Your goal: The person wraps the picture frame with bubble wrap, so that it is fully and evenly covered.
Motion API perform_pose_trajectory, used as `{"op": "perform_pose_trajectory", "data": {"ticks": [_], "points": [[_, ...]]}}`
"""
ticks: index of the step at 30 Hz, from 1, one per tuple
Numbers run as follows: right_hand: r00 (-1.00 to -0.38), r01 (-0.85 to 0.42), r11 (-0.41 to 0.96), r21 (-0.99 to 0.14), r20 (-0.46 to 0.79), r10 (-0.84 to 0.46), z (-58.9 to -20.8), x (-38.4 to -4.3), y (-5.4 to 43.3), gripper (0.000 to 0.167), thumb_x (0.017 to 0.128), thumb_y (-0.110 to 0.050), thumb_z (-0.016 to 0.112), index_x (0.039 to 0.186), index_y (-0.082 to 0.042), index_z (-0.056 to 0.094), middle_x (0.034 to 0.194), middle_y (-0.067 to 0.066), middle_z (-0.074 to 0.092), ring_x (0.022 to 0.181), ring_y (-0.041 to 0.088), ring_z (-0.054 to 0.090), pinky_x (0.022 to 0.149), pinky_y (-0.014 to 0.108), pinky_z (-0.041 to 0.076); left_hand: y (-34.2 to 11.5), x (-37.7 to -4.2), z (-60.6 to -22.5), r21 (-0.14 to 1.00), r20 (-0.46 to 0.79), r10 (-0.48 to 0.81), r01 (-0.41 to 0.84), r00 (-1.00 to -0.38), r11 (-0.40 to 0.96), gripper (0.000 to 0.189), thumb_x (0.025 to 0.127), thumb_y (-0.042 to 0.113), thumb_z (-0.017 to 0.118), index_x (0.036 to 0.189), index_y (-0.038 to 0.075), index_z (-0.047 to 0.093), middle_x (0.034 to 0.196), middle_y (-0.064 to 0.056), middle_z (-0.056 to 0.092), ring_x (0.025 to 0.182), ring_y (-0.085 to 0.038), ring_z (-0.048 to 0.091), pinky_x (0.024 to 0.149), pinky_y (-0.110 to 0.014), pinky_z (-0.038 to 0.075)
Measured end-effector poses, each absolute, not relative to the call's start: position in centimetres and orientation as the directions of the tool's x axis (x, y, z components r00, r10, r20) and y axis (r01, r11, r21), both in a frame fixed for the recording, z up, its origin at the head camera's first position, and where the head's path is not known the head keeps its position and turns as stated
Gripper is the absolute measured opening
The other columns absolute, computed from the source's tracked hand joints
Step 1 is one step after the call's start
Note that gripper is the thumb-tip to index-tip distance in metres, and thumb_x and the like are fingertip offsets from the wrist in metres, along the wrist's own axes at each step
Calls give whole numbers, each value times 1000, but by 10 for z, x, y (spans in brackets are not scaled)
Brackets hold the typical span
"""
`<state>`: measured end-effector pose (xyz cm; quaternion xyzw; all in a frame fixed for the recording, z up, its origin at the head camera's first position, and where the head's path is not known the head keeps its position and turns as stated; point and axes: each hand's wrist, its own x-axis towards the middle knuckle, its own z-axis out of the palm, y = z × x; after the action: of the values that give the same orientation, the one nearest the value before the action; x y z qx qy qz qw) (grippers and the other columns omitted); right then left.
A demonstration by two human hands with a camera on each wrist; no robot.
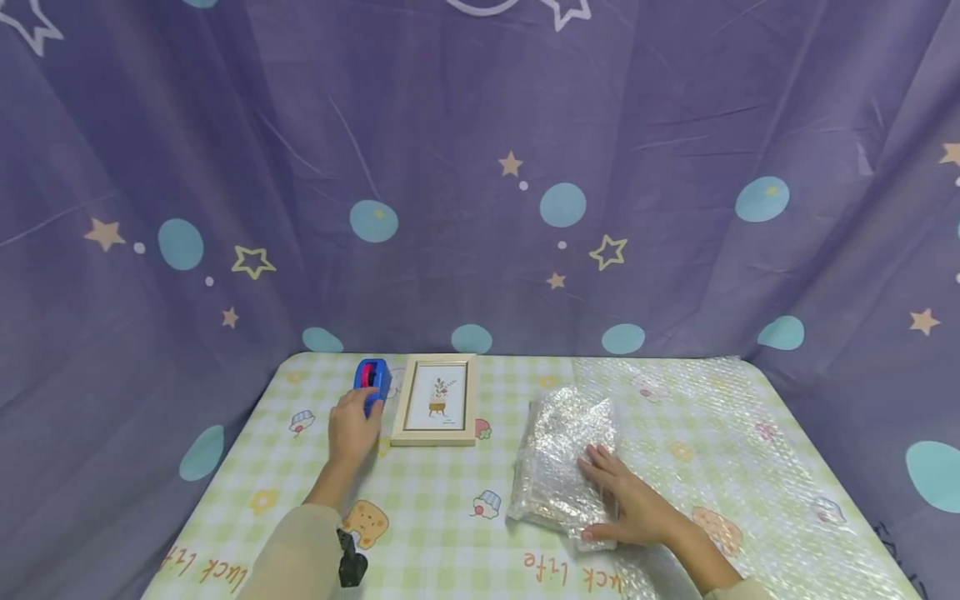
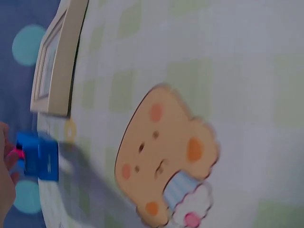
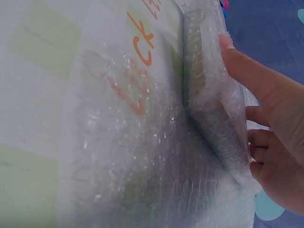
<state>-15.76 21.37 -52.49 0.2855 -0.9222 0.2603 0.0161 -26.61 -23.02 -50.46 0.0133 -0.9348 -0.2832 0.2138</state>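
The step in hand appears to be securing a wrapped parcel, with one hand at the tape and the other on the wrap. On the pale green checked tablecloth [image 1: 420, 521], a clear bubble-wrap sheet [image 1: 738, 454] covers the right side. The flat rectangular parcel in crinkled bubble wrap [image 1: 551, 454] lies right of centre, by the sheet's left edge. Left of it, at the far side, a pale wooden picture frame [image 1: 437, 398] lies face up. The right hand [image 1: 633, 504] rests on the parcel's right side, fingers loosely spread, not clasped round it. The left hand [image 1: 354, 429] has its fingers curled on the blue tape dispenser with a pink core [image 1: 381, 375], just left of the frame; whether it is lifted, I cannot tell. The next move probably calls for bringing the dispenser right while the wrap stays pressed down.

The right wrist view shows the parcel's near side wall, hidden from the head camera; the left wrist view shows fingers at the pink core and the dispenser's shadow.
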Motion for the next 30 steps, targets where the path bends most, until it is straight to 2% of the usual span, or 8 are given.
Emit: {"op": "perform_pose_trajectory", "data": {"ticks": [4,9,17,26,30], "points": [[-839,-532,702,-474,181,-514,-525,-158,214,102,66,-60,76,140,2,44,151,29,33,140,52,27,108,63,29,-246,-274,-502,511,337,-223,-22,-915,859,34,92,17,59,120,-2,61,125,-26,60,117,-42,54,96,-53,42],[-842,-525,700,-484,177,-509,-525,-157,215,102,66,-60,76,141,1,44,151,28,33,141,51,27,109,63,29,-256,-280,-499,464,241,-244,-109,-939,879,35,94,21,56,116,-5,63,122,-28,60,115,-43,54,98,-54,41],[-839,-527,694,-491,167,-518,-527,-158,214,102,67,-61,75,141,2,43,152,29,31,141,52,25,108,64,28,-260,-281,-495,488,184,-240,-124,-953,864,27,90,18,58,101,-4,69,113,-28,64,107,-45,57,92,-54,41],[-840,-524,692,-497,165,-517,-527,-157,214,102,67,-61,75,141,2,43,152,29,30,141,52,25,107,65,29,-258,-286,-492,568,127,-292,-171,-948,805,22,85,14,58,93,-3,70,108,-25,68,104,-43,60,92,-54,41],[-842,-520,694,-498,163,-514,-527,-157,214,102,67,-61,74,141,1,43,152,28,30,141,52,24,107,65,28,-255,-288,-490,545,148,-301,-176,-942,819,17,82,11,60,85,-2,72,101,-23,69,98,-41,61,92,-53,44]]}}
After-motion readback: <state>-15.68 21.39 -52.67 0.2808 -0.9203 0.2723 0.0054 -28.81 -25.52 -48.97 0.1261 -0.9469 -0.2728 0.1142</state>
